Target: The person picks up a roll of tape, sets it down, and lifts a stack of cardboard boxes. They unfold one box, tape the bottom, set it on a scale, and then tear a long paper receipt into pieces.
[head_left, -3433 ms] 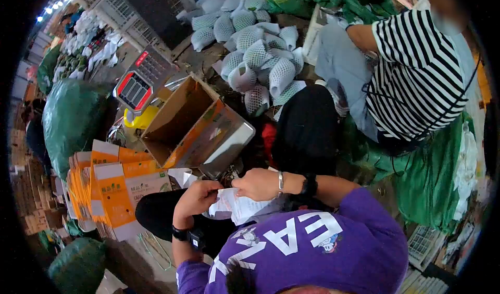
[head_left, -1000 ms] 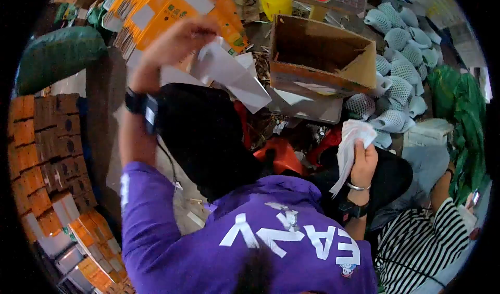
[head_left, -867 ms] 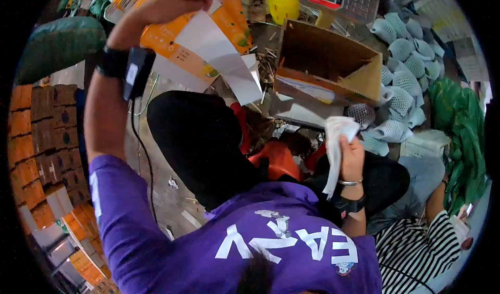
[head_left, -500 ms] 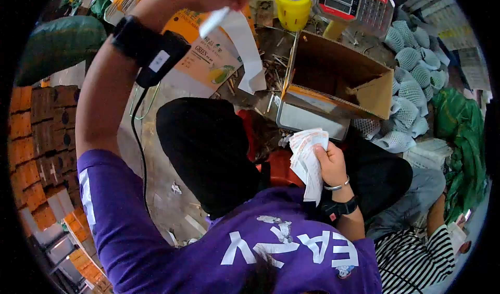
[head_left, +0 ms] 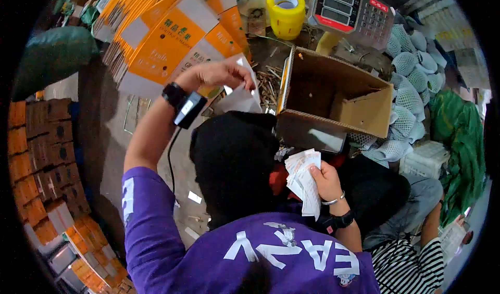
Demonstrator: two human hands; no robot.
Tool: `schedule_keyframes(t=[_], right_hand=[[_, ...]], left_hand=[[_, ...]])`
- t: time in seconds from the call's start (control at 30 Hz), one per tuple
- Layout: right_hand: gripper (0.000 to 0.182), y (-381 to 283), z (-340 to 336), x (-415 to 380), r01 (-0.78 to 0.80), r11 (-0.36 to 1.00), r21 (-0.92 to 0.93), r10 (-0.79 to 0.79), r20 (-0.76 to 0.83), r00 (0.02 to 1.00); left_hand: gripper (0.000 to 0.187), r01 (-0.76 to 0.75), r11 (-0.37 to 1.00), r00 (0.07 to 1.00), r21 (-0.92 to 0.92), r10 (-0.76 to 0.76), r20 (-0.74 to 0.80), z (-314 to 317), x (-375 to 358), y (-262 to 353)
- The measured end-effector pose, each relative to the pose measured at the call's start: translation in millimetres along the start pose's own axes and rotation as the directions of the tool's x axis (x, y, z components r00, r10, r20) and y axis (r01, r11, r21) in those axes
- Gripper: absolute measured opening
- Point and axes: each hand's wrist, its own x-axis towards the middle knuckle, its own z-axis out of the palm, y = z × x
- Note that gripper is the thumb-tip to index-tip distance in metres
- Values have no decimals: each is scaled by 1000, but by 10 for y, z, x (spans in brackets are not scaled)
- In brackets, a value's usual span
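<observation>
My left hand (head_left: 226, 76) is at the upper middle, fingers curled and pinched at a white paper strip (head_left: 240, 100); the fingertips partly hide their contact with it. Orange and white printed cardboard sheets (head_left: 164, 44) lie fanned out just beyond that hand. My right hand (head_left: 327, 182) is closed around a fanned bundle of white paper slips with reddish print (head_left: 303, 179), thumb on top, in front of my body. An open brown cardboard box (head_left: 336, 93) stands tilted beyond my right hand, on a metal surface (head_left: 325, 139).
A yellow tape roll (head_left: 286, 14) and a digital scale display (head_left: 338, 5) stand at the back. White foam nets (head_left: 409, 85) and green sacking (head_left: 458, 143) are at the right. Beside me sits a person in a striped top (head_left: 409, 268). Orange boxes (head_left: 44, 148) are stacked at the left.
My left hand has come down and nearer from the top, and no longer hides the printed sheets. A small white slip now shows on the floor. My right hand still holds its bundle.
</observation>
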Motion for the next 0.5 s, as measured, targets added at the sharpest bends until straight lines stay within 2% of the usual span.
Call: schedule_keyframes(t=[0.03, 0.13, 0.2, 0.23, 0.27, 0.33, 0.4, 0.47, 0.5], right_hand=[[21, 10, -14, 24, -2, 1000, 12, 2, -10, 1000], [21, 75, -79, 25, 16, 996, -90, -18, -20, 1000], [21, 80, -81, 29, -9, 998, -57, 8, -19, 1000], [22, 86, -91, 33, -21, 999, -39, 21, -2, 1000], [22, 97, -102, 40, -29, 999, -38, 29, 1, 1000], [22, 119, -109, 51, -37, 992, -120, 37, -2, 999], [22, 98, -99, 75, -23, 990, -139, 22, -11, 1000], [22, 93, -96, 101, -18, 988, -157, 14, -23, 1000], [22, 106, -100, 109, -25, 988, -151, 22, -21, 1000]], left_hand=[[13, 33, 999, 999, 19, -33, 16, 42, 34, -79], [15, 42, 982, 997, -186, -29, 75, 128, 189, -655], [13, 53, 964, 992, -259, -21, 124, 241, 239, -702], [12, 76, 930, 989, -359, -24, 146, 303, 273, -777], [12, 80, 927, 989, -367, -27, 147, 347, 303, -827], [8, 120, 847, 989, -518, -54, 141, 426, 343, -906], [9, 94, 836, 983, -541, 10, 185, 496, 426, -1086], [8, 156, 749, 975, -644, -13, 222, 595, 470, -1196], [8, 144, 762, 976, -632, -3, 219, 599, 480, -1214]])
